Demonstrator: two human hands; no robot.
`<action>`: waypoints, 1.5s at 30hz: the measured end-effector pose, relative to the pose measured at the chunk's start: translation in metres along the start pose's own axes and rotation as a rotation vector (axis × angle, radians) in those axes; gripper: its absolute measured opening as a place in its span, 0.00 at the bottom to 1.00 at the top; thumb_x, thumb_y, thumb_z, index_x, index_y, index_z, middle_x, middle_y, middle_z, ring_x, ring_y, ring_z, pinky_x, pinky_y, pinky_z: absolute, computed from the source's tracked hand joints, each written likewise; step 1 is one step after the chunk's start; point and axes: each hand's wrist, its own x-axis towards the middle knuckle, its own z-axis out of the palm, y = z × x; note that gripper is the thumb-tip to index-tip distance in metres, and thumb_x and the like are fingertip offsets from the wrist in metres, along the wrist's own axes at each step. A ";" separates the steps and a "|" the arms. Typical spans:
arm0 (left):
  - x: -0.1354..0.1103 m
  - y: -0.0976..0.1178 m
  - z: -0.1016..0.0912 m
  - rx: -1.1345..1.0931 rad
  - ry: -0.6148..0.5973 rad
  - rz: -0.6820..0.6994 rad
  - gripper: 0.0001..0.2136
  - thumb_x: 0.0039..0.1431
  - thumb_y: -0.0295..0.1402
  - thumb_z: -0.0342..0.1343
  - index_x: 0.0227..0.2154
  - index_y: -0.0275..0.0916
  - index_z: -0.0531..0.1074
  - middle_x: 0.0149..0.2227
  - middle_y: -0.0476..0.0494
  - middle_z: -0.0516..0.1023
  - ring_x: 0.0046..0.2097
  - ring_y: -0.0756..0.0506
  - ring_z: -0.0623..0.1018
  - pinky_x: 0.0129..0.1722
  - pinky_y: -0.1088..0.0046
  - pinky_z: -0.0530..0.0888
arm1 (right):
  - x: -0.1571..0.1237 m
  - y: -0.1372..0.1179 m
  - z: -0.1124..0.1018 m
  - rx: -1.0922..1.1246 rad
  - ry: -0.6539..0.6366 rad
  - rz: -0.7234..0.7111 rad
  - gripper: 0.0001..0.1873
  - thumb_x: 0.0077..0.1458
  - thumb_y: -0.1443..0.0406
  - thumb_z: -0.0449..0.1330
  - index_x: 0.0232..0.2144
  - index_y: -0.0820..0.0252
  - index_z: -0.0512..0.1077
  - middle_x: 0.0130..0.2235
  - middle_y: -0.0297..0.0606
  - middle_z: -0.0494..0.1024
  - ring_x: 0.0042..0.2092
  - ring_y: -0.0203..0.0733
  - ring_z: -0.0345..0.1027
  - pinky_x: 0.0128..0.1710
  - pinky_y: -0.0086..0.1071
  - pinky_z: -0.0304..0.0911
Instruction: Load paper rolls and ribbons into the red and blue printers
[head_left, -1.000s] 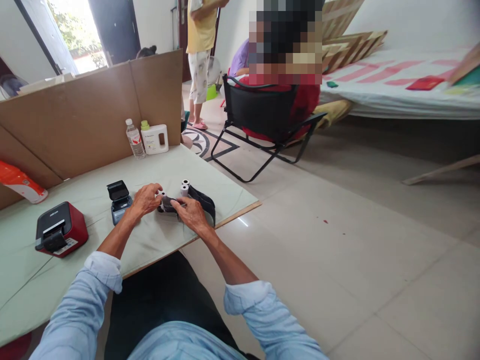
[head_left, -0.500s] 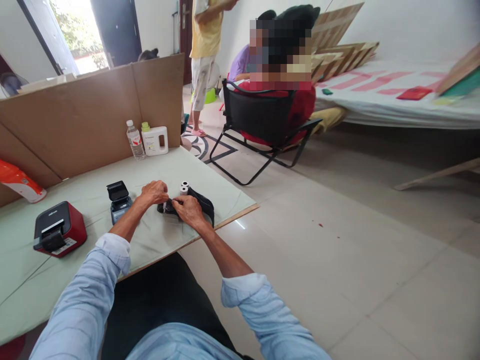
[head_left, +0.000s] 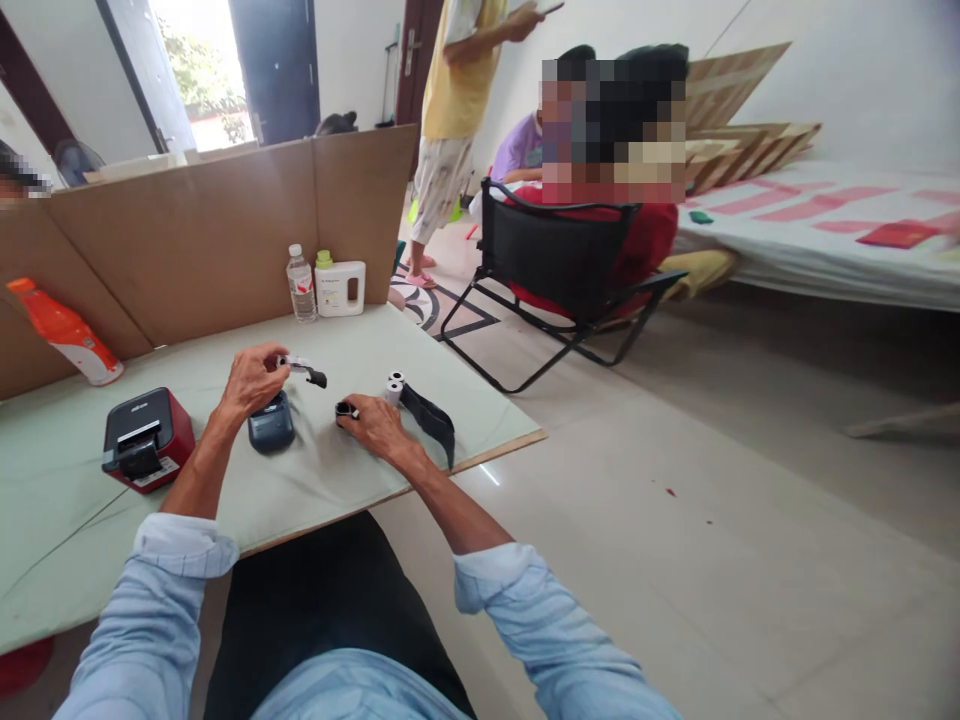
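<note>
My left hand is raised a little above the pale green table, fingers pinched on a small white and black part. Directly under that hand lies a small dark blue printer. My right hand rests on the table, fingers curled on a small black object. Just right of it stand white paper rolls and a black pouch lies open.
A red and black label printer sits at the left. A water bottle, a white jug and an orange bottle stand by the cardboard screen. A person sits in a black folding chair; another stands behind.
My hands have come apart: the left lifted away to the left with the small white and black part, the right stayed on the table. The small blue printer's lid now looks shut.
</note>
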 end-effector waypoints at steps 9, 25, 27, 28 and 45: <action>-0.041 -0.065 -0.004 -0.384 -0.002 -0.139 0.16 0.47 0.37 0.59 0.38 0.36 0.83 0.32 0.44 0.82 0.35 0.46 0.78 0.35 0.72 0.72 | 0.009 -0.006 0.016 0.005 0.207 -0.234 0.26 0.63 0.61 0.65 0.62 0.58 0.72 0.56 0.51 0.78 0.56 0.54 0.72 0.56 0.44 0.68; -0.067 -0.107 0.007 -0.713 0.139 -0.352 0.19 0.40 0.43 0.72 0.34 0.36 0.82 0.33 0.44 0.83 0.35 0.46 0.79 0.35 0.70 0.75 | 0.027 -0.019 0.031 -0.168 -0.029 -0.234 0.16 0.64 0.62 0.66 0.54 0.56 0.78 0.54 0.49 0.80 0.58 0.55 0.72 0.59 0.46 0.68; -0.070 -0.108 0.004 -0.726 0.155 -0.375 0.20 0.39 0.43 0.73 0.35 0.37 0.82 0.32 0.44 0.83 0.34 0.46 0.78 0.34 0.70 0.75 | 0.024 -0.005 0.027 -0.203 -0.086 -0.163 0.16 0.63 0.63 0.66 0.52 0.57 0.79 0.54 0.50 0.80 0.58 0.55 0.73 0.58 0.45 0.68; -0.071 -0.107 0.003 -0.729 0.161 -0.386 0.20 0.38 0.43 0.73 0.35 0.37 0.82 0.32 0.45 0.83 0.33 0.47 0.78 0.34 0.71 0.74 | 0.024 0.002 0.025 -0.198 -0.104 -0.139 0.16 0.62 0.63 0.67 0.52 0.57 0.79 0.54 0.50 0.81 0.58 0.54 0.73 0.58 0.44 0.68; -0.068 -0.093 0.007 -0.737 0.067 -0.382 0.21 0.37 0.44 0.73 0.35 0.37 0.82 0.32 0.44 0.83 0.34 0.46 0.78 0.35 0.70 0.75 | 0.042 -0.052 0.032 0.307 0.108 -0.472 0.31 0.60 0.66 0.65 0.65 0.50 0.70 0.59 0.44 0.76 0.54 0.46 0.74 0.55 0.41 0.72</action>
